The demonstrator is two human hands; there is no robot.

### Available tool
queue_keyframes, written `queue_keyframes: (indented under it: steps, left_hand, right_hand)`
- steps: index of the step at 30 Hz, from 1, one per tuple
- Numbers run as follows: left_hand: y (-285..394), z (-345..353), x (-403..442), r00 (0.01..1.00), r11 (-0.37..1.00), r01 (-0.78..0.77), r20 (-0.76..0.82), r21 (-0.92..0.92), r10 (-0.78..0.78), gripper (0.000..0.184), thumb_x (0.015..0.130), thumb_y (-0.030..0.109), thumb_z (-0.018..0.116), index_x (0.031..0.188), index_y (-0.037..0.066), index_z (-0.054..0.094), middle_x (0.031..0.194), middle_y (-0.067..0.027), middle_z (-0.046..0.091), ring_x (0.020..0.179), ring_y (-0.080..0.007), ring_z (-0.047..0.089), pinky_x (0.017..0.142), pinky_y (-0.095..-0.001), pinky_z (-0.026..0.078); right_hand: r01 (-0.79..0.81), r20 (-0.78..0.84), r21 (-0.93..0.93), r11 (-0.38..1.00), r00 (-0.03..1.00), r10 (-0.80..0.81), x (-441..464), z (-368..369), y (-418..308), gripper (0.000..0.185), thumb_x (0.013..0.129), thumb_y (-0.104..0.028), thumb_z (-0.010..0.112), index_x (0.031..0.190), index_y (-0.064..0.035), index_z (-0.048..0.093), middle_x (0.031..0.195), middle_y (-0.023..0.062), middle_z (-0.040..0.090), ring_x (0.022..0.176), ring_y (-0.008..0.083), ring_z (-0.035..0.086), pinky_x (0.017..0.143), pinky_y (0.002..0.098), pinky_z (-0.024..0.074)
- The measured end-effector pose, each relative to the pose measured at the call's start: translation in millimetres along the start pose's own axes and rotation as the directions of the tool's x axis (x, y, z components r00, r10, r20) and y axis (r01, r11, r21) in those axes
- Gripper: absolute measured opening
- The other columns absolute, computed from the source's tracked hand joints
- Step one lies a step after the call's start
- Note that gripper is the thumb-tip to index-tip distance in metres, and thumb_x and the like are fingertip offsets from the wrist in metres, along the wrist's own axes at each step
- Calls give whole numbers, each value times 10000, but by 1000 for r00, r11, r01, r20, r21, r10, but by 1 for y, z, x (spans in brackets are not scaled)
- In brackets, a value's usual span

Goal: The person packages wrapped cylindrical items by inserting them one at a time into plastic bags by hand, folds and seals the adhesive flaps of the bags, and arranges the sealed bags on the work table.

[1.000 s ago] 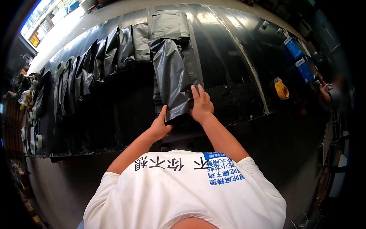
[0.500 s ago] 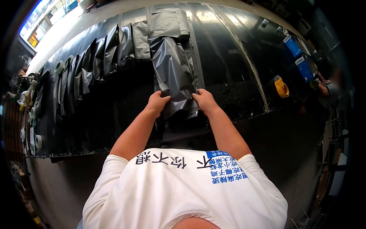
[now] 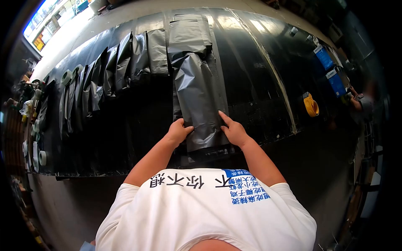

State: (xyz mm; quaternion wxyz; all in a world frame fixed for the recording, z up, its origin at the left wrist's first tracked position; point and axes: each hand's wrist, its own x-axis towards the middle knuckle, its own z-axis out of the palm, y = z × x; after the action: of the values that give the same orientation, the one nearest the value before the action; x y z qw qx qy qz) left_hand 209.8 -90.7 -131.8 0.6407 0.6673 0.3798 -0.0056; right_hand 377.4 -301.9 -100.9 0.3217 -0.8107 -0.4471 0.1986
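A long grey plastic bag (image 3: pixel 196 96) lies lengthwise on the dark table, its near end toward my body. At its left edge, my left hand (image 3: pixel 180 131) pinches the plastic between thumb and fingers. My right hand (image 3: pixel 233 129) is at the opposite edge, index finger stretched forward and thumb on the bag's side, the fingers apart. Beyond the bag lies a stack of flat grey bags (image 3: pixel 189 35), which the bag's far end meets. More dark plastic shows beneath the bag.
Several grey bags (image 3: pixel 138 56) lie in a row to the left on the black table (image 3: pixel 251 83). A yellow tape roll (image 3: pixel 310 104) and blue boxes (image 3: pixel 336 83) are on the right. Another person's hand (image 3: pixel 356 103) shows at the right edge. White rolls (image 3: pixel 42 158) stand far left.
The bag's near end has come closer to my body and lies flatter. Both hands have moved nearer since half a second ago, and my right index finger has stretched out.
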Motion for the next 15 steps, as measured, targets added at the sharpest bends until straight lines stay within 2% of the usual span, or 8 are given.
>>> queue_keyframes:
  steps: [1, 2, 5, 6, 9, 10, 12, 15]
  left_hand:
    - [8, 0, -5, 1000, 1000, 10, 0, 26, -10, 265, 877, 154, 729, 1084, 18, 633, 847, -67, 655, 708, -159, 599, 593, -304, 485]
    - [14, -2, -9, 999, 999, 29, 17, 46, -30, 247, 887, 140, 720, 1082, 19, 626, 856, -52, 642, 732, -152, 601, 617, -300, 493]
    - [26, -14, -11, 990, 993, 106, 88, 59, -111, 287, 898, 126, 708, 1141, 18, 600, 946, -33, 589, 840, -156, 608, 710, -301, 533]
    - [29, -19, -7, 992, 994, 100, 83, -35, -97, 358, 906, 130, 698, 1218, 19, 560, 998, -41, 596, 897, -163, 608, 763, -315, 532]
    - [45, -36, 27, 1000, 958, -22, -26, -287, 15, 673, 902, 151, 691, 1443, -66, 353, 1137, -125, 639, 969, -185, 630, 811, -316, 546]
    - [53, -47, 50, 997, 972, -69, -47, -224, 59, 738, 910, 154, 679, 1479, -77, 270, 1237, -158, 611, 1084, -209, 615, 890, -321, 513]
    - [72, -56, 104, 968, 939, -202, -204, -279, 147, 774, 891, 219, 708, 1469, -80, 290, 1237, -166, 607, 1053, -234, 610, 901, -336, 489]
    - [95, -74, 199, 959, 924, -178, -270, -339, 85, 854, 858, 312, 743, 1464, -87, 293, 1206, -175, 604, 1016, -248, 598, 907, -363, 476]
  right_hand:
    - [49, 19, -49, 998, 999, -48, 3, -3, -8, 615, 927, -140, 629, 1500, -199, 412, 1024, 178, 687, 895, 344, 644, 889, 394, 507]
    - [-115, 121, -57, 992, 985, 122, 5, -8, -18, 566, 921, -177, 635, 1461, -198, 470, 1156, 176, 657, 1045, 374, 617, 937, 426, 500]
    - [-173, 150, -452, 875, 952, 266, 24, -35, -60, 511, 889, -182, 666, 1389, -200, 563, 1244, 153, 613, 1131, 343, 580, 968, 412, 487]
    - [-114, 27, -478, 871, 989, 145, 37, -37, -56, 433, 865, -184, 685, 1296, -177, 640, 1287, 133, 584, 1173, 320, 557, 977, 407, 484]
    - [193, -259, -256, 947, 930, -260, 114, -40, -46, 348, 871, -200, 671, 1192, -65, 666, 1249, 138, 620, 1166, 341, 569, 997, 425, 470]
    - [193, -282, -142, 971, 932, -227, 149, -41, -44, 372, 875, -204, 669, 1209, -43, 650, 1257, 151, 619, 1175, 347, 568, 1004, 424, 465]
    - [186, -316, 91, 978, 937, -148, 217, -35, -36, 422, 883, -211, 665, 1244, 2, 618, 1272, 178, 617, 1194, 360, 566, 1017, 422, 457]
    - [-115, -352, 360, 926, 902, 250, 322, -8, 9, 526, 918, -249, 687, 1338, 30, 538, 1277, 184, 617, 1147, 277, 597, 969, 372, 464]
